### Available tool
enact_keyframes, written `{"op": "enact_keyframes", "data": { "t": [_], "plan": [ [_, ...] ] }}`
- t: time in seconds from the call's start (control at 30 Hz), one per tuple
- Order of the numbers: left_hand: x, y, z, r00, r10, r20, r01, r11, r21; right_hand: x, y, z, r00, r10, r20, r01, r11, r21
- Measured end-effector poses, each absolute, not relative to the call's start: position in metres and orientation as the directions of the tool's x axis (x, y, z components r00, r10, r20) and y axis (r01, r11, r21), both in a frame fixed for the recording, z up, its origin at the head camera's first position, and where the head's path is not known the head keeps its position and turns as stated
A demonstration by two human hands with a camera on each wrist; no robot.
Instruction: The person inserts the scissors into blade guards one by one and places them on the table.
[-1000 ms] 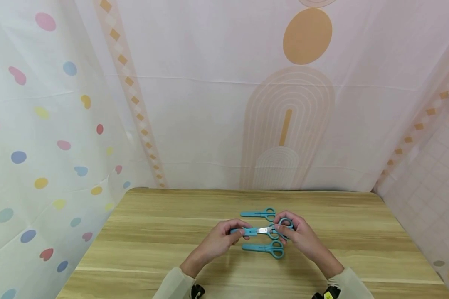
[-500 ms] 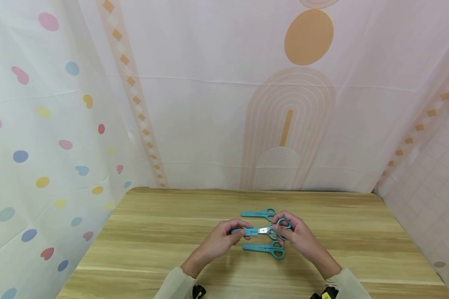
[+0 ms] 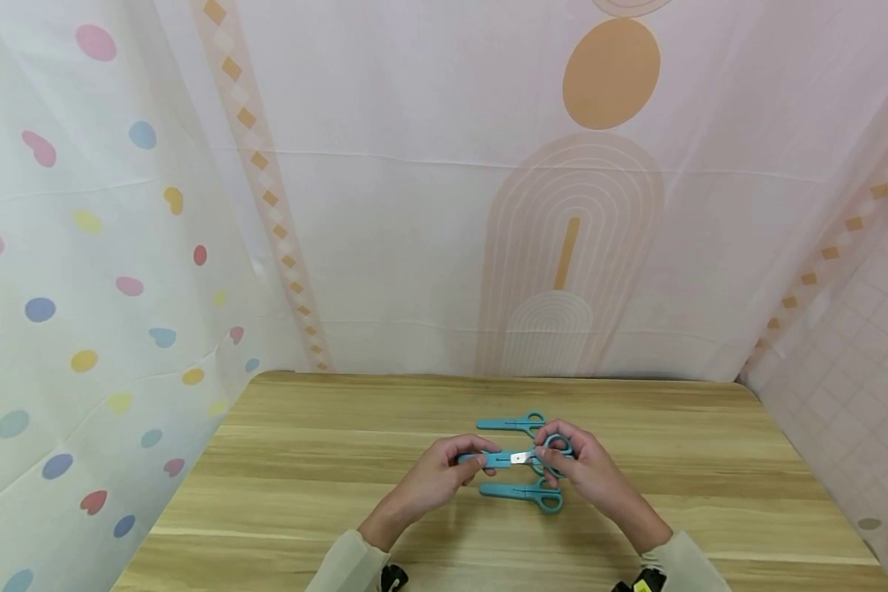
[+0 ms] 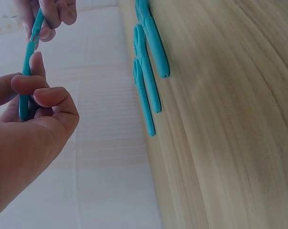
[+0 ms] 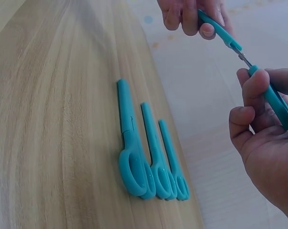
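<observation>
Between the two hands, above the table, is a pair of scissors (image 3: 521, 458) with teal handles. Its blade cover (image 5: 220, 32), also teal, is pinched by the fingers and thumb of the left hand (image 3: 438, 469). The right hand (image 3: 592, 469) grips the scissors by their finger loops, thumb on the handle. A short stretch of bare silver blade shows between cover and handles. Below, three more covered scissors lie side by side: a far pair (image 3: 505, 424), a middle pair (image 5: 151, 129) largely hidden by the hands in the head view, and a near pair (image 3: 511, 491).
The wood-grain table (image 3: 326, 510) reaches back to a patterned cloth (image 3: 400, 263) hanging behind it. Another cloth with coloured spots (image 3: 133, 362) hangs along the left side. Dark straps sit at both wrists.
The right hand has moved slightly left, toward the left hand, bringing the scissors' handles nearer the cover. Less bare blade shows now. The left hand stays nearly still.
</observation>
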State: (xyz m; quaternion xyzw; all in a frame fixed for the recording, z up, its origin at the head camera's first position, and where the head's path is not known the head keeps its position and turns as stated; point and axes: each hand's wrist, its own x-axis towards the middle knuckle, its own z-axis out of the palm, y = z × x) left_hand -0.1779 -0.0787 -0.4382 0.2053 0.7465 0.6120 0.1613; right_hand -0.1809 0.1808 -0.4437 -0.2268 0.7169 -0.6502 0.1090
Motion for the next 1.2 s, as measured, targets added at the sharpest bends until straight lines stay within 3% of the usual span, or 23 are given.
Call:
{"op": "enact_keyframes", "data": {
  "t": [1.2],
  "plan": [
    [-0.1772,-0.0779,-0.4421,-0.872,0.488,0.029,0.127,0.170,0.977,-0.1791,0.1709,-0.4471,-0.877,-0.453,0.158,-0.192,0.029,-0.981]
  ]
}}
